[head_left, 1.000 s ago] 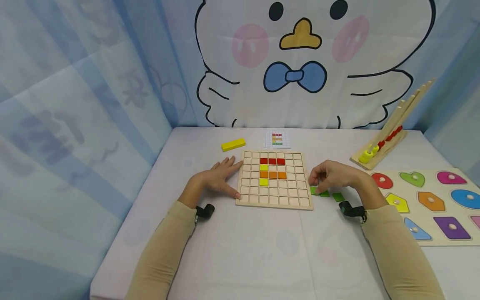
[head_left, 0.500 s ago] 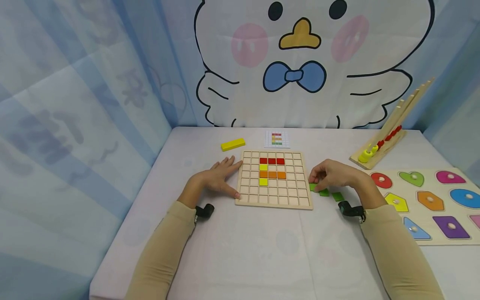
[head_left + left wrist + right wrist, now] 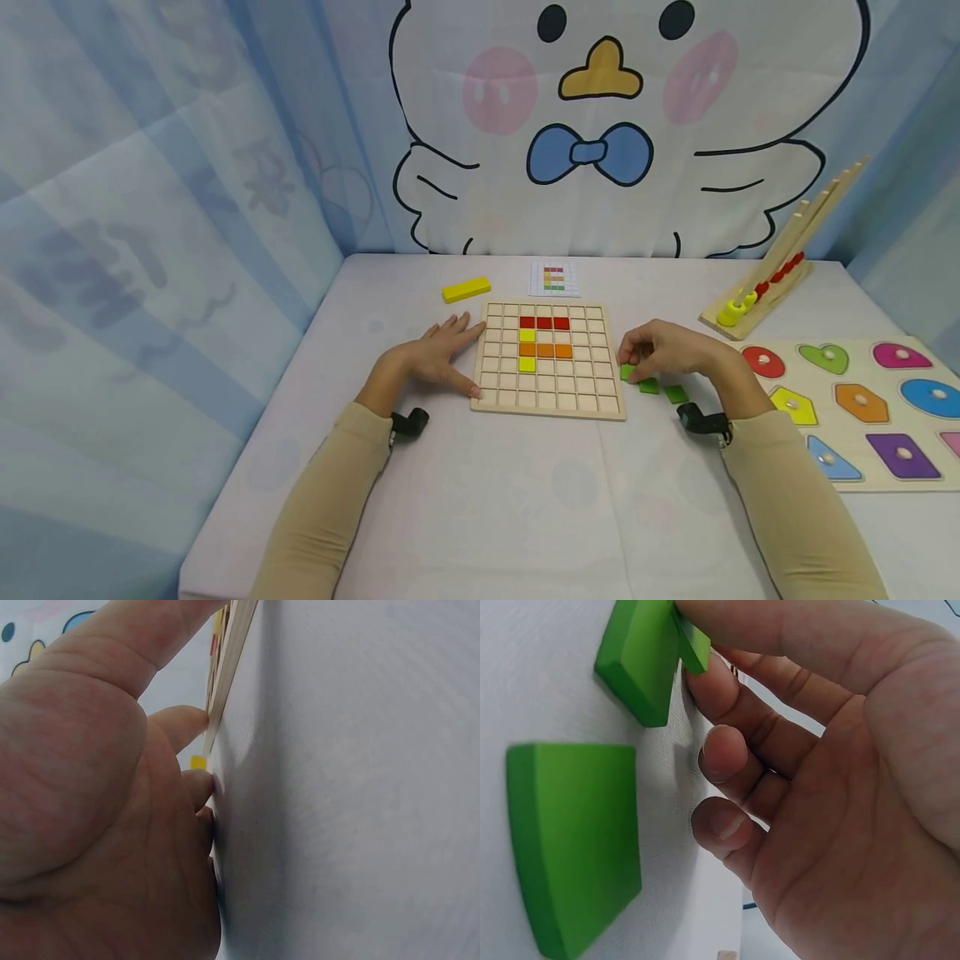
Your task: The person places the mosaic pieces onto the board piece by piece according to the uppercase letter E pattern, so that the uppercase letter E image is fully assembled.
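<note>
A wooden grid board (image 3: 551, 404) lies mid-table, with a row of red tiles (image 3: 545, 322), a row of orange tiles (image 3: 546, 350) and two yellow tiles (image 3: 528, 364) in its cells. My left hand (image 3: 435, 354) is spread at the board's left side, thumb on the near corner and index fingertip at the edge. Off the board's right side, my right hand (image 3: 660, 348) pinches a green tile (image 3: 695, 646) between thumb and fingers, close over the table. Two more green tiles (image 3: 649, 386) (image 3: 585, 840) lie beside that hand.
A small pattern card (image 3: 554, 279) lies behind the board, with a yellow bar (image 3: 467, 289) to its left. At the right are a wooden peg stand (image 3: 772, 287) with red and yellow beads and a shape puzzle board (image 3: 817, 400). A printed curtain (image 3: 600, 217) hangs behind the table.
</note>
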Motion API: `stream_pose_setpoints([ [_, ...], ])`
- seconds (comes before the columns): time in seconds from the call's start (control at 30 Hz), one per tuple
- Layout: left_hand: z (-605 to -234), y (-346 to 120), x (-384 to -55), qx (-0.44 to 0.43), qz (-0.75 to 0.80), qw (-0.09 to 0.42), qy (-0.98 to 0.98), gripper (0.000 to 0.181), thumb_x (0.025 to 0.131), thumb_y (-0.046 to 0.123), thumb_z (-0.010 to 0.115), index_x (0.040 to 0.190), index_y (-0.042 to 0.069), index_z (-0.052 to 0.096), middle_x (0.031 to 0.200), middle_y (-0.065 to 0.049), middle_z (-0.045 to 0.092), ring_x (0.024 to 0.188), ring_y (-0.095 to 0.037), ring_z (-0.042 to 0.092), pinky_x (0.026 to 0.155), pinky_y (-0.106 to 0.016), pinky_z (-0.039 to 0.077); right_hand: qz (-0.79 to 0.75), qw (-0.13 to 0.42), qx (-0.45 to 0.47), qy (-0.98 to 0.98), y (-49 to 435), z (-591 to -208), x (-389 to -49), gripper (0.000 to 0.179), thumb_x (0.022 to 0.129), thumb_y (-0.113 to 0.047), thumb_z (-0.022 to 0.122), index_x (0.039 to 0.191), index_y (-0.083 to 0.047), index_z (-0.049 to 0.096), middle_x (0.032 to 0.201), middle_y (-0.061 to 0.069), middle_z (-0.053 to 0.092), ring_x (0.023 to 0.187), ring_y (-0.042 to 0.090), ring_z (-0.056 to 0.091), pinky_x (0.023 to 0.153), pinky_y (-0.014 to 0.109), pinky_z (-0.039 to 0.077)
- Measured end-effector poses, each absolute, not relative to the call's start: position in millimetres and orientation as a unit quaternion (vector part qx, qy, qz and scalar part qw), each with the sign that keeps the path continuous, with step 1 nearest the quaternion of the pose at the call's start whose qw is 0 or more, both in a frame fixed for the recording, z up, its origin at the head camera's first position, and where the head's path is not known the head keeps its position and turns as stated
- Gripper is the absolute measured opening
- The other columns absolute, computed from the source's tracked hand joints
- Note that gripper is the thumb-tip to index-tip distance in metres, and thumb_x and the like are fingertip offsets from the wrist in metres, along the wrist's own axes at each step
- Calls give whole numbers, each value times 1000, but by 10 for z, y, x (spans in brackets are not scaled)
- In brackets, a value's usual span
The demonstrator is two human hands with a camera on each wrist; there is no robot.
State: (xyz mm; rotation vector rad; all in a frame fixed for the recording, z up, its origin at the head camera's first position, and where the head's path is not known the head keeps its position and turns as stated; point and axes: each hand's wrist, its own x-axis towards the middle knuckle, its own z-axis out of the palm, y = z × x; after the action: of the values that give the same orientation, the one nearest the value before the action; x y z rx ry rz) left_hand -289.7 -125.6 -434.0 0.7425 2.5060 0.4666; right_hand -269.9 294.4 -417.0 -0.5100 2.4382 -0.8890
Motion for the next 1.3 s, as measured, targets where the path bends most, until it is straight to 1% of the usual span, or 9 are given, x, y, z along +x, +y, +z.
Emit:
stream_pose_setpoints([
  [0.1, -4338, -1257, -2892, 271, 173, 240, 916, 123, 79, 67, 80, 169, 28, 6, 176, -9, -11, 163, -28, -13, 131, -52, -7, -330, 234, -193, 894, 2946, -4156, -2686, 23, 81, -7, 86, 96, -5, 68, 86, 4, 59, 84, 21, 52, 70, 26, 43],
  [0.27, -4331, -1256, -2887, 271, 173, 241, 916, 123, 79, 67, 79, 169, 29, 6, 176, -8, -11, 163, -27, -13, 132, -51, -7, -344, 213, -199, 892, 2945, -4142, -2683, 18, 85, -4, 82, 97, -5, 68, 87, 5, 60, 84, 20, 53, 71, 26, 44],
  [0.43, -4325, -1255, -2885, 272, 173, 242, 915, 123, 79, 67, 80, 169, 29, 6, 176, -8, -11, 163, -27, -13, 132, -51, -7, -353, 201, -199, 892, 2942, -4135, -2681, 10, 91, -2, 75, 98, -3, 68, 88, 6, 62, 81, 19, 54, 70, 26, 46],
  [0.6, -4322, -1257, -2885, 270, 173, 245, 915, 123, 79, 67, 80, 169, 29, 5, 176, -8, -12, 163, -27, -13, 132, -50, -7, -353, 195, -191, 895, 2948, -4139, -2681, 6, 97, -6, 70, 100, -1, 66, 90, 6, 62, 81, 19, 54, 68, 27, 46],
  [0.83, -4308, -1251, -2878, 269, 173, 246, 915, 123, 79, 67, 80, 169, 29, 5, 176, -8, -12, 163, -27, -13, 132, -50, -7, -369, 170, -186, 895, 2924, -4136, -2672, 2, 99, -3, 65, 101, -2, 65, 92, 9, 61, 83, 21, 56, 70, 28, 49],
  [0.97, -4311, -1246, -2878, 268, 173, 246, 915, 123, 79, 67, 80, 169, 29, 6, 176, -8, -11, 163, -27, -13, 132, -50, -6, -372, 154, -185, 896, 2899, -4130, -2672, 5, 99, -1, 64, 102, -4, 65, 94, 9, 61, 83, 20, 56, 69, 27, 49],
  [1.1, -4317, -1245, -2882, 268, 173, 244, 916, 123, 79, 68, 80, 169, 29, 6, 176, -8, -11, 163, -27, -13, 132, -50, -6, -372, 145, -190, 897, 2880, -4128, -2680, 5, 99, -2, 64, 103, -4, 66, 92, 9, 61, 81, 20, 56, 68, 28, 49],
  [1.3, -4314, -1242, -2880, 266, 170, 245, 917, 123, 79, 68, 79, 169, 29, 5, 176, -8, -11, 163, -27, -13, 132, -50, -6, -377, 140, -201, 893, 2834, -4134, -2686, 6, 101, -5, 64, 104, -6, 68, 91, 9, 63, 81, 23, 59, 70, 29, 52],
])
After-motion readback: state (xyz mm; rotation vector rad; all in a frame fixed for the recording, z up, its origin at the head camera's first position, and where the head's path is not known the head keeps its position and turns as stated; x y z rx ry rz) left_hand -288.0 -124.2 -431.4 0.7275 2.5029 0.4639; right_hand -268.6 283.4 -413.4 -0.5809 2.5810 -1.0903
